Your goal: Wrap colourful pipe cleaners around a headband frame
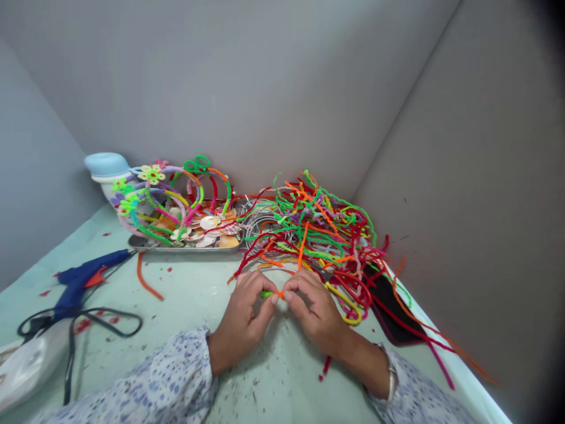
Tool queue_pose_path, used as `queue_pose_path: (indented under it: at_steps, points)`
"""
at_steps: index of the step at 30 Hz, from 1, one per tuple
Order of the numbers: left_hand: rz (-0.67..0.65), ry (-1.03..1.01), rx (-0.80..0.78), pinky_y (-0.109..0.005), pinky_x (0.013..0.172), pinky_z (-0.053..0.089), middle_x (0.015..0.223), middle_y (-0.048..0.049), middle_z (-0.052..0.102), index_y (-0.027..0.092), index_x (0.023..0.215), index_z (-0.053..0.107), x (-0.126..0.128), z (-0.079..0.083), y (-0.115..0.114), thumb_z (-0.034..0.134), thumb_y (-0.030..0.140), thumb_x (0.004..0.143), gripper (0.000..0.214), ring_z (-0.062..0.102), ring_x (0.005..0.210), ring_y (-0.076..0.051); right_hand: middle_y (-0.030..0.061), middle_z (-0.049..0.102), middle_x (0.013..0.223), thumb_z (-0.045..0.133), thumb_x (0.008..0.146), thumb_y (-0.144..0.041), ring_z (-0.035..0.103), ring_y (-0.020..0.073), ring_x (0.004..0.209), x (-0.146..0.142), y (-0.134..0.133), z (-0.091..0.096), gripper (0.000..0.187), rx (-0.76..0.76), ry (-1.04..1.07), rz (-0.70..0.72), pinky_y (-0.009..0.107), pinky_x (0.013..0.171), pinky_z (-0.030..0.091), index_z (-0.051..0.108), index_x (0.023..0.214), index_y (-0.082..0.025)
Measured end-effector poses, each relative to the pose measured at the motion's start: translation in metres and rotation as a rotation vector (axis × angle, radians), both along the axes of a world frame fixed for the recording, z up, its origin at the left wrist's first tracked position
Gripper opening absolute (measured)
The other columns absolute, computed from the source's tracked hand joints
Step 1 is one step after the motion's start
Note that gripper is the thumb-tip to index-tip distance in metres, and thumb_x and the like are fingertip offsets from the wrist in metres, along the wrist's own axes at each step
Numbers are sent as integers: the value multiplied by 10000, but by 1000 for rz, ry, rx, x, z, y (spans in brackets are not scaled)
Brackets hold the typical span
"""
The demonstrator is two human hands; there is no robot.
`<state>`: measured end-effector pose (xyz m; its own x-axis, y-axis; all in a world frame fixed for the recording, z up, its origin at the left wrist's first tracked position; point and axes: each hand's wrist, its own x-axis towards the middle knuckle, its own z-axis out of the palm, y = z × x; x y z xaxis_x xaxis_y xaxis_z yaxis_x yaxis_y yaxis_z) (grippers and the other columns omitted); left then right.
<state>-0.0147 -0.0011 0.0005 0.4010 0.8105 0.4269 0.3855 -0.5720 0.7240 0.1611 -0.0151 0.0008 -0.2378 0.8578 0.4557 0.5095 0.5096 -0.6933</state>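
Two hands meet at bottom centre, so what do they hold?

The left hand and right hand are both clenched in a tight pinch, thumbs against fingertips, on a short green pipe cleaner with a fuzzy orange tuft at one end. Its long axis runs crosswise. The green stub lies nearer the left hand, and the tuft sits between both sets of fingertips.

What lies farther left?

At lower left are a crumpled white plastic bag and a looped black cord. Above them, a blue glue gun rests on the pale green table, near a loose orange strand. A pale blue container stands at upper left.

And toward the right?

A steel tray holds seashells and fuzzy hoops with flower shapes. Next come thin wire coils, then a tangled, bristly heap of pipe cleaners, partly over a black pouch.
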Motion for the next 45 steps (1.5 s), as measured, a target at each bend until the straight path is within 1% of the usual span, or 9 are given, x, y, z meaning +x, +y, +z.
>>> queue_pose_path:
  at_steps: [3,9,17,23,27,31,33,37,45]
  points:
    - [-6,2,1,-343,795,375,826,-33,551,196,859,521,0,0,0,440,244,925,115,501,828,-196,17,555,824,474,927,-240,518,185,832,0,-1,0,144,-10,18,11,344,807,388,580,836,-203]
    - [-20,10,-5,-349,795,378,833,-39,555,201,859,524,0,1,-1,434,263,927,129,499,832,-203,4,528,779,457,938,-246,518,171,790,0,-1,0,188,-78,56,22,310,743,406,549,780,-201]
    - [-8,-1,-8,-344,794,378,825,-35,558,200,850,532,0,0,1,440,253,920,127,505,830,-200,17,548,808,490,920,-243,516,182,815,1,2,-1,142,-46,49,34,331,773,415,566,807,-201]
    - [-20,3,-4,-349,796,371,823,-34,554,198,851,525,0,1,0,434,254,923,130,500,827,-199,4,522,768,479,931,-249,511,165,770,1,2,-2,187,-87,82,47,303,716,415,549,765,-197]
    - [-28,25,-13,-354,796,366,842,-38,561,202,862,523,0,2,0,417,268,931,142,501,838,-204,4,531,754,490,922,-245,516,164,755,1,3,-2,187,-90,79,52,297,699,425,568,759,-196]
    - [-34,62,10,-361,809,363,839,-36,572,208,865,534,1,3,0,396,273,935,167,507,840,-209,22,562,791,527,894,-244,537,177,785,0,2,-1,121,-44,90,37,314,730,446,584,799,-195]
    - [-29,78,34,-364,809,359,824,-33,575,206,853,542,1,4,-1,401,264,931,172,509,829,-207,34,580,853,539,875,-230,553,186,829,0,1,-1,52,-22,118,21,319,753,456,581,868,-200]
    - [-13,89,45,-362,808,360,821,-33,583,204,863,572,2,4,-2,413,242,927,176,516,824,-204,40,595,942,517,869,-199,575,188,888,1,0,-4,134,-19,171,-19,315,789,465,557,996,-213]
    - [-15,77,33,-353,804,355,813,-26,577,197,872,579,2,3,-1,442,247,924,154,516,827,-200,27,602,914,509,881,-176,580,174,864,0,-1,-9,114,-21,174,-8,311,791,464,555,979,-214]
